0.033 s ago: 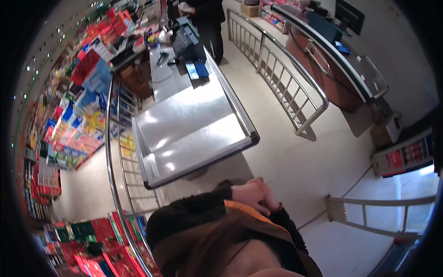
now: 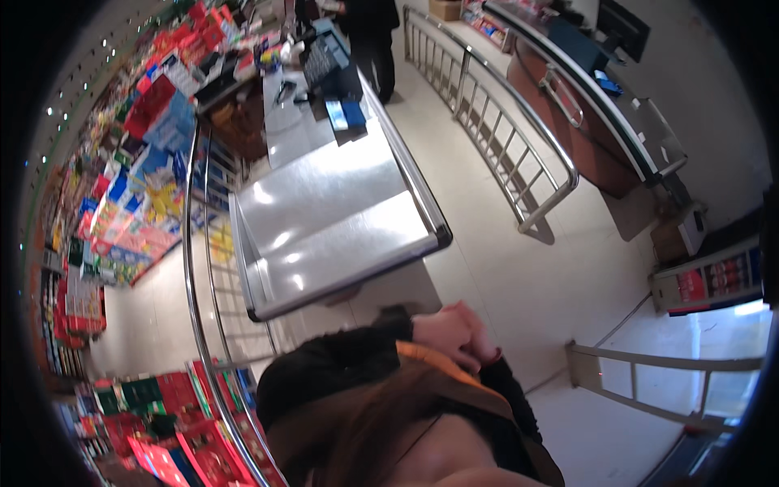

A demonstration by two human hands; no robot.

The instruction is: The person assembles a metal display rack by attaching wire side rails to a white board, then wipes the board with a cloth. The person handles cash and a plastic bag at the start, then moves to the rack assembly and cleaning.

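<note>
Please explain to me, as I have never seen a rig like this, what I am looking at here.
There is no robot here, just a person wearing cameras. The view comes from a wide fisheye camera on the head, looking down, so straight edges bend near the rim. Picture left is the wearer's left.

At the lower middle, the left hand and right hand are clasped together; no held object shows, though the palms are hidden. Beyond them stands a metal-topped counter. On its farther part lies a flat blue-and-white item, among other things too small to tell. Another person in dark clothes stands near the far end.
</note>
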